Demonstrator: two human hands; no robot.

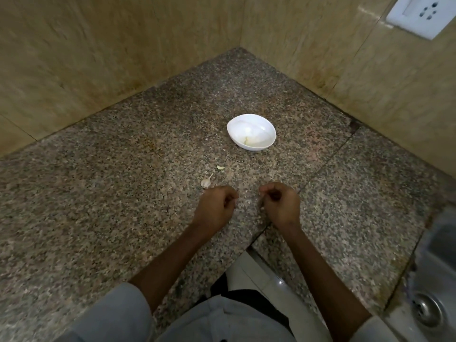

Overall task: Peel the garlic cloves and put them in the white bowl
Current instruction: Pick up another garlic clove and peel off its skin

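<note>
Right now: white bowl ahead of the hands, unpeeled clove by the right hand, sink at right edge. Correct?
Not quite. In the head view the unpeeled clove lies by the left hand, not the right hand. The white bowl ahead of the hands and the sink at the right edge are as stated.

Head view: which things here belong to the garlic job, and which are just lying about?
Job: white bowl, unpeeled garlic clove, small garlic piece, left hand, right hand.
Lying about: wall socket, steel sink.
</note>
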